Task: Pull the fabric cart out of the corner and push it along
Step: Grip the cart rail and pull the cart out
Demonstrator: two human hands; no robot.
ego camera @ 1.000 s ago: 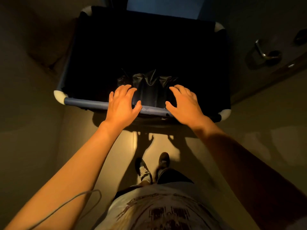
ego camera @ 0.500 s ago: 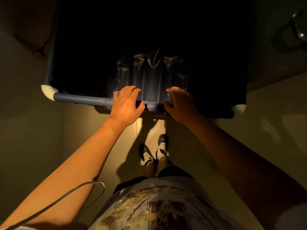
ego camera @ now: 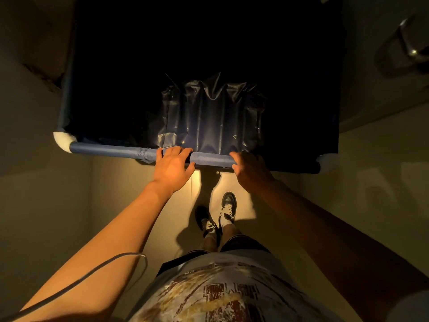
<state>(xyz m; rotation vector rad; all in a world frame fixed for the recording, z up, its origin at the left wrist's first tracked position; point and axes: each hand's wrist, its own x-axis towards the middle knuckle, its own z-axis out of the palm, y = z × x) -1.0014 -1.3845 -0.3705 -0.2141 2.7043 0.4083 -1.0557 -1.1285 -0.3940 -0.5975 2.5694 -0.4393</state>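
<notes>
The fabric cart [ego camera: 111, 151] is a deep bin of dark blue cloth on a tube frame with white corner joints, filling the upper half of the head view. Its inside is almost black, with only some wrinkled cloth lit on the near wall. My left hand [ego camera: 173, 167] grips the near top rail, fingers curled over it and thumb under. My right hand [ego camera: 249, 168] grips the same rail a little to the right, in shadow.
A beige wall [ego camera: 34, 182] runs close along the left. On the right stands a door [ego camera: 376, 94] with a metal lever handle [ego camera: 409, 46]. My two feet in dark sneakers [ego camera: 217, 217] stand on the lit floor just behind the cart.
Both hands went from lying flat over the rail to curling round it. The cart now looks larger and nearer, and the door handle has shifted to the right edge.
</notes>
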